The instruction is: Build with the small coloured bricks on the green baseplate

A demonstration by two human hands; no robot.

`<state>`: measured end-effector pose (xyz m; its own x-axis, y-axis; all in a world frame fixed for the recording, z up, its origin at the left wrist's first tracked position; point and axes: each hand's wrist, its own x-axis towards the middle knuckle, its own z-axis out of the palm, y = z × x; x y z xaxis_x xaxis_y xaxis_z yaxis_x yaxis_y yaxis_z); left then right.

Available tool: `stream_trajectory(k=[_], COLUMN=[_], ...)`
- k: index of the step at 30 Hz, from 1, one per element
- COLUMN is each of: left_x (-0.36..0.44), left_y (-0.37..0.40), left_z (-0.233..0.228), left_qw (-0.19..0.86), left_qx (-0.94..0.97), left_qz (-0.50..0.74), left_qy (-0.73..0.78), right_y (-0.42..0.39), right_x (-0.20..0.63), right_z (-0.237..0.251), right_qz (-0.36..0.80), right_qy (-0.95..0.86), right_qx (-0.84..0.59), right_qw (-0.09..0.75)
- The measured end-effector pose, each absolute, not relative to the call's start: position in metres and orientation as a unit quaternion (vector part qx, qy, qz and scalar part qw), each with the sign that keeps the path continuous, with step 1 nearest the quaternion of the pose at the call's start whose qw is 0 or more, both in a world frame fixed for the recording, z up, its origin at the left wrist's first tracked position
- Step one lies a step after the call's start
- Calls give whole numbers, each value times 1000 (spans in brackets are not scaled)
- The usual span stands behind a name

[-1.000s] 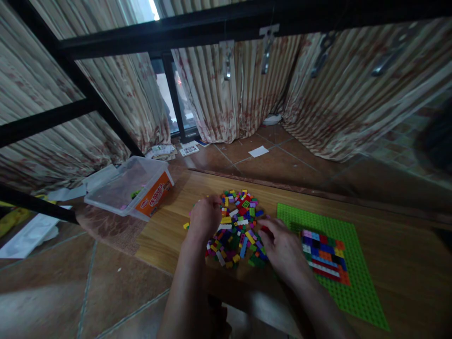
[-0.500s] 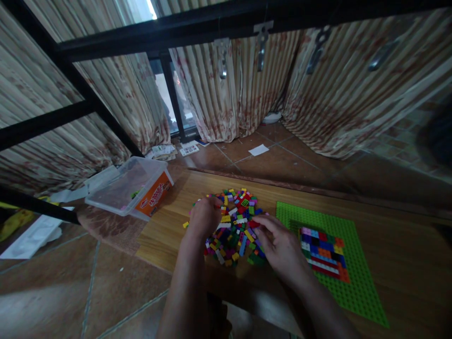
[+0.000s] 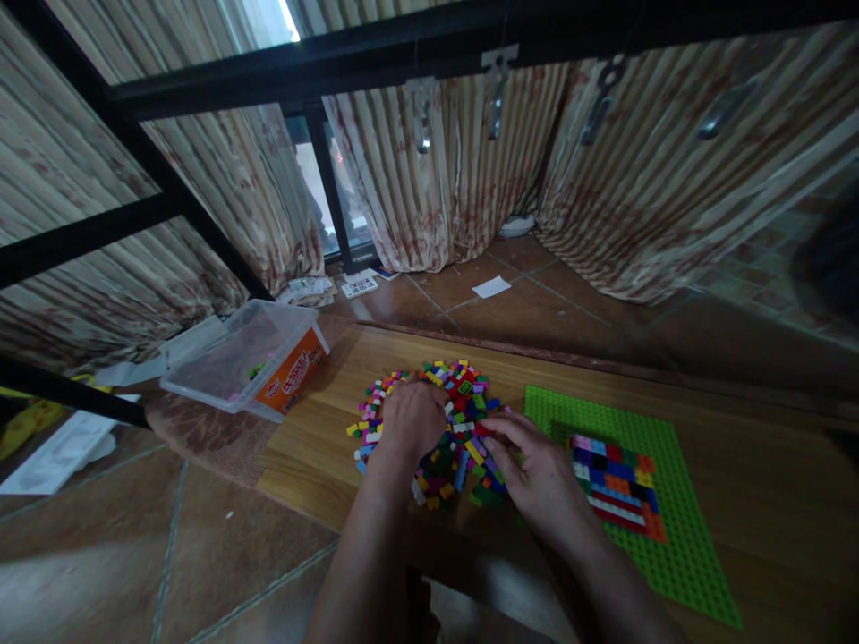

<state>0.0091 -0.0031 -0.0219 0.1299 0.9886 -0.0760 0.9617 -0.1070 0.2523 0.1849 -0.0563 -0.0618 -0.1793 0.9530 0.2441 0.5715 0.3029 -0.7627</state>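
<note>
A heap of small toy bricks in many colours is spread on the wooden table. Over its middle is my left hand, back upward; its fingers point down into the bricks and are hidden behind the hand. At the heap's right edge my right hand pinches a red brick between thumb and fingertips. To the right of that hand lies a green baseplate, bearing a flat block of joined multicoloured bricks.
On the left stands a clear plastic box with an orange label and a few pieces inside. The wooden table reaches right beyond the baseplate. Papers lie on the tiled floor by the curtains. Black metal bars cross above.
My left hand has moved right across the heap, uncovering bricks on the left side. My right hand stays nearly in place, still pinching the red brick.
</note>
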Motion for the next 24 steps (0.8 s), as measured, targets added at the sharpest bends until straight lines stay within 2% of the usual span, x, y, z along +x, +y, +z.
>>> stream_trajectory(k=[4, 8, 14, 24], left_x=[3, 0, 11, 35], left_y=[-3, 9, 44, 50], left_z=[-20, -20, -35, -53], left_qw=[127, 90, 94, 128], left_qx=[727, 691, 730, 797], left_qz=[64, 137, 207, 143], left_qy=[672, 704, 644, 573], right_y=[-57, -58, -59, -59], right_x=[187, 187, 188, 188], right_z=[-60, -59, -59, -60], right_qz=[270, 266, 258, 248], right_qy=[-716, -715, -721, -734], right_qx=[-537, -542, -540, -533], right_qw=[356, 352, 350, 340])
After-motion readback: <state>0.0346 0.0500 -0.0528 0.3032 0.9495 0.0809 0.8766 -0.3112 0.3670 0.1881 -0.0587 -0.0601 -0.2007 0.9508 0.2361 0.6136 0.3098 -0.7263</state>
